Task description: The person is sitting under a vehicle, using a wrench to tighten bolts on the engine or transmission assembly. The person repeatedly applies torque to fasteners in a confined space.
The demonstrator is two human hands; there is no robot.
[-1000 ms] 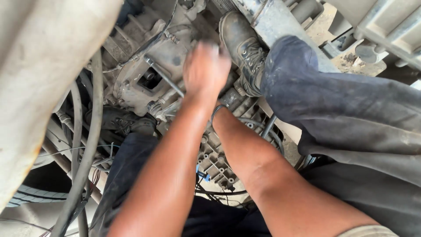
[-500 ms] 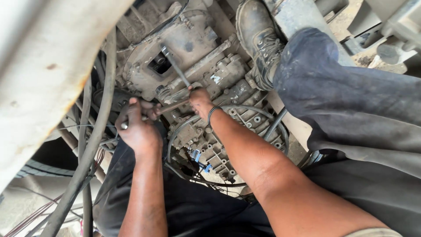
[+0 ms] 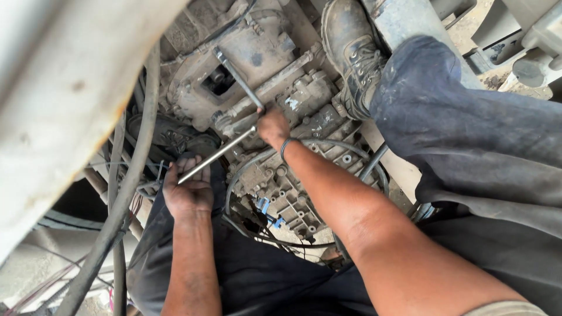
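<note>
1. the person stands astride a grimy gearbox (image 3: 293,117) under a vehicle, one black work boot (image 3: 351,52) planted on the casing and the other boot (image 3: 170,137) lower in the shadow.
2. the right hand (image 3: 272,126) is closed around the hub of a metal cross wrench (image 3: 234,114), where its bars meet, pressing it against the top of the housing.
3. the left hand (image 3: 187,187) is wrapped shut around the outer end of the long bar (image 3: 213,158), which slants down from the hub towards it.
4. the other bar (image 3: 237,76) rises from the hub past a square opening (image 3: 219,82) in the casing; what lies inside that dark opening i cannot tell.
5. the step looks like turning a fastener on the housing: one hand steadies the socket end, the other supplies leverage.
6. a turn would call for keeping the hub square on the fastener while the long bar sweeps, and the thick hoses (image 3: 126,193) just beside the left hand limit that sweep.
7. the fastener itself is hidden under the right hand.
8. a blue connector (image 3: 266,210) sits on wiring lower down the casing.
</note>
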